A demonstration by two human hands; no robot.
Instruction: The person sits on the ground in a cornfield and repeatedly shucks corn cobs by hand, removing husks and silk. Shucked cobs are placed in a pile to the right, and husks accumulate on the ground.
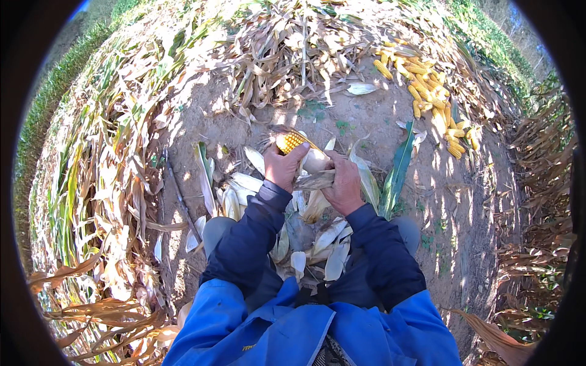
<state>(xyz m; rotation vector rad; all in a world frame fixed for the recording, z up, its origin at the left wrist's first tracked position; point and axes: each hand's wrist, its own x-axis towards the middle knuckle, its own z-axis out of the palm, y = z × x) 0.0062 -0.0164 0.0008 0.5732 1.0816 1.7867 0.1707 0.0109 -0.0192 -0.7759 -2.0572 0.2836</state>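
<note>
My left hand (284, 167) is closed around the upper part of a partly husked corn cob (288, 141), whose yellow kernels show at the tip above my thumb. Dark dry silk hangs at that tip. Pale husk (316, 161) still wraps the lower part of the cob, towards the right. There my right hand (342, 183) grips the husk near the base of the ear, and a dry grey-brown husk leaf (315, 180) stretches between both hands. Loose pale husks (336, 261) lie on the ground between my knees and beneath my hands.
Husked yellow cobs (428, 87) form a pile at the upper right. Dry corn stalks and leaves (110, 151) cover the left and far side. A long green leaf (398, 169) lies right of my hands, a thin dark stick (181, 196) to the left. Bare soil (439, 196) shows at the right.
</note>
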